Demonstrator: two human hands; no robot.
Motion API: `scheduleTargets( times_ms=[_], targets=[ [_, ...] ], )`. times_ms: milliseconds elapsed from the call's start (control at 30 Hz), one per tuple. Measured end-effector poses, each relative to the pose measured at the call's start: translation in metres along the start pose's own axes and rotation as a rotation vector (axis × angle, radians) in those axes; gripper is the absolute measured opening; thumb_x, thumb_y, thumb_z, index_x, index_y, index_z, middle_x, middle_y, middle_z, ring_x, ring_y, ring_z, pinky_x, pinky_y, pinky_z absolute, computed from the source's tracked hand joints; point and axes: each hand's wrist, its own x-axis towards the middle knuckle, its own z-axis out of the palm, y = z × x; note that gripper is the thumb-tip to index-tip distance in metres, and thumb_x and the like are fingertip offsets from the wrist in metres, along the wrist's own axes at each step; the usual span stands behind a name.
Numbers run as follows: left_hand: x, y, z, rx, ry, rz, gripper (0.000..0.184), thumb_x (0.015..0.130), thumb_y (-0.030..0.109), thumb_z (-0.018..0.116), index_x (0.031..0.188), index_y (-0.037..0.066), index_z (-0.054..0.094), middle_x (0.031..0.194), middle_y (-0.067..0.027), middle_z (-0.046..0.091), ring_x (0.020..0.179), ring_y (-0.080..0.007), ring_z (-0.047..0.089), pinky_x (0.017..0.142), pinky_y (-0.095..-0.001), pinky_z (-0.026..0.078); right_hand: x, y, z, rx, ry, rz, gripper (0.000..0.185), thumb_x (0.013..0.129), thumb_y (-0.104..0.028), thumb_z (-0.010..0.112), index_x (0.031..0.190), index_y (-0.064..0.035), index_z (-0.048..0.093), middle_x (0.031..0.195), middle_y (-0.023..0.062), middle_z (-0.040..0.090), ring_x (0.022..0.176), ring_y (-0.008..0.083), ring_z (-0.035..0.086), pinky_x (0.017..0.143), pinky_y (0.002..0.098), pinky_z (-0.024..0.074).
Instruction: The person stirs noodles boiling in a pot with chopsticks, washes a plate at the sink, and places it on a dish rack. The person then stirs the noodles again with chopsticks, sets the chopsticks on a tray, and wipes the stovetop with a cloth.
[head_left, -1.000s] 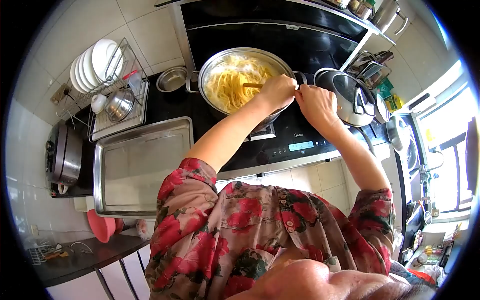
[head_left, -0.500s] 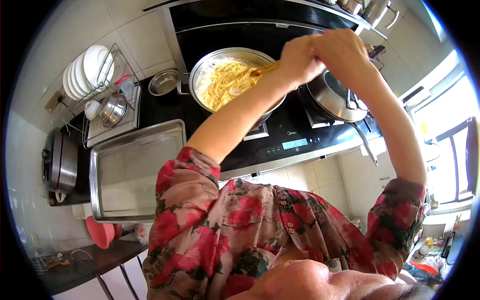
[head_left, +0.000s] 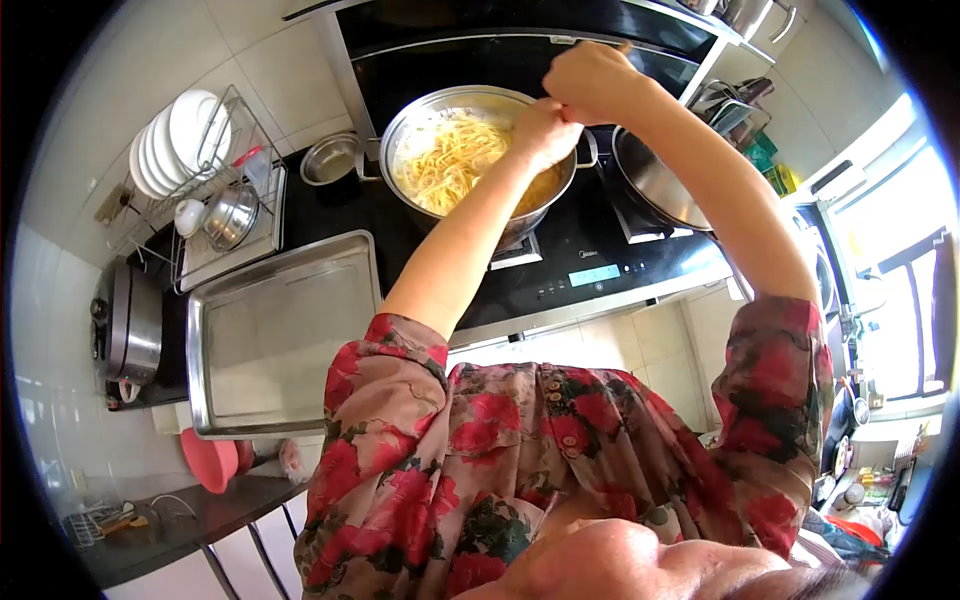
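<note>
A two-handled steel pot (head_left: pixel 391 178) stands on the cooktop, holding pale yellow noodles (head_left: pixel 452 165) in foamy liquid. My left hand (head_left: pixel 545 133) is closed above the pot's right side, covering part of it. Just above and touching it, my right hand (head_left: pixel 593 85) is also closed. A brown end of a wooden utensil (head_left: pixel 626 47) sticks out past my right hand; the rest of it is hidden by my hands, so its kind cannot be made out.
Right of the pot sits a steel pan (head_left: pixel 665 185), partly behind my right forearm. A small steel bowl (head_left: pixel 330 160) is at the left. A large metal tray (head_left: pixel 285 330) lies nearer me, with a dish rack (head_left: pixel 250 130) of white plates (head_left: pixel 198 135) behind it.
Both hands have moved left, over the pot's right side. My right hand has also risen slightly relative to the left. The noodles have shifted, and the view has moved a little.
</note>
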Motion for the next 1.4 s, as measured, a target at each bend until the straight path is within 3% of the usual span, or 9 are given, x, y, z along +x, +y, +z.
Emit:
scheduleTargets(
  times_ms=[100,133,233,400,467,800,1133,1233,1400],
  targets=[
    [-0.015,0.015,0.013,-0.003,-0.037,0.008,0.027,0.084,0.032,0.054,0.088,0.007,0.065,0.084,-0.0197,0.066,0.083,-0.0403,0.063,0.072,-0.0478,0.051,-0.026,0.004,0.013,0.120,-0.037,0.101,0.025,0.066,-0.030,0.064,0.067,-0.0052,0.070,0.065,0.0151,0.065,0.066,0.0333,0.067,0.060,0.0394,0.0542],
    [-0.022,0.024,0.010,0.221,-0.080,0.018,0.028,0.087,0.035,0.057,0.094,0.009,0.064,0.079,-0.0126,0.069,0.078,-0.0304,0.067,0.069,-0.0421,0.051,-0.032,0.002,0.025,0.147,-0.068,0.166,0.028,0.068,-0.034,0.065,0.067,-0.0063,0.071,0.066,0.0140,0.066,0.067,0.0332,0.066,0.061,0.0404,0.0540],
    [-0.056,0.037,0.013,0.175,-0.108,0.115,0.025,0.084,0.027,0.062,0.096,0.006,0.063,0.085,-0.0184,0.066,0.082,-0.0359,0.064,0.073,-0.0456,0.050,-0.064,-0.009,0.065,0.369,-0.161,0.353,0.044,0.076,-0.051,0.066,0.077,-0.0075,0.072,0.078,0.0152,0.068,0.080,0.0351,0.067,0.070,0.0439,0.0542],
    [-0.139,0.060,-0.009,0.070,0.051,0.426,0.030,0.084,0.018,0.065,0.110,0.001,0.060,0.102,-0.0183,0.063,0.093,-0.0355,0.061,0.083,-0.0430,0.047,-0.091,-0.043,0.091,0.671,-0.116,0.644,0.039,0.079,-0.047,0.066,0.075,-0.0079,0.071,0.074,0.0160,0.067,0.075,0.0350,0.066,0.068,0.0442,0.0521],
    [-0.167,0.061,-0.021,-0.008,-0.065,0.351,0.033,0.085,0.017,0.065,0.113,0.002,0.060,0.101,-0.0172,0.064,0.092,-0.0349,0.061,0.084,-0.0428,0.047,-0.096,-0.053,0.095,0.722,-0.103,0.681,0.040,0.081,-0.046,0.066,0.074,-0.0066,0.071,0.071,0.0157,0.067,0.072,0.0348,0.066,0.067,0.0427,0.0519],
    [-0.208,0.030,-0.067,-0.081,0.022,0.124,0.030,0.083,0.006,0.068,0.112,0.000,0.061,0.099,-0.0159,0.067,0.091,-0.0268,0.067,0.080,-0.0322,0.053,-0.127,-0.095,0.134,0.932,-0.012,0.921,0.049,0.084,-0.050,0.062,0.071,-0.0025,0.068,0.059,0.0133,0.061,0.055,0.0309,0.060,0.056,0.0393,0.0478],
    [-0.233,0.014,-0.098,-0.124,0.115,-0.019,0.030,0.085,0.001,0.064,0.115,0.000,0.061,0.098,-0.0136,0.069,0.088,-0.0185,0.067,0.080,-0.0294,0.052,-0.151,-0.125,0.154,1.292,0.156,1.116,0.047,0.084,-0.046,0.066,0.070,-0.0013,0.070,0.054,0.0088,0.059,0.049,0.0149,0.053,0.050,0.0329,0.0427],
    [-0.237,0.017,-0.104,-0.131,0.146,-0.052,0.029,0.086,0.003,0.064,0.114,0.001,0.061,0.098,-0.0135,0.069,0.088,-0.0197,0.067,0.080,-0.0302,0.052,-0.158,-0.116,0.161,1.295,0.163,1.128,0.047,0.083,-0.046,0.067,0.071,-0.0012,0.070,0.054,0.0086,0.059,0.050,0.0144,0.055,0.051,0.0317,0.0434],
    [-0.246,0.018,-0.115,-0.077,0.194,-0.079,0.028,0.089,0.003,0.062,0.117,0.000,0.061,0.101,-0.0129,0.069,0.091,-0.0169,0.065,0.081,-0.0292,0.051,-0.145,-0.047,0.134,0.838,0.007,0.992,0.043,0.084,-0.047,0.066,0.074,-0.0050,0.072,0.064,0.0143,0.065,0.061,0.0296,0.065,0.059,0.0395,0.0505]
  ],
)
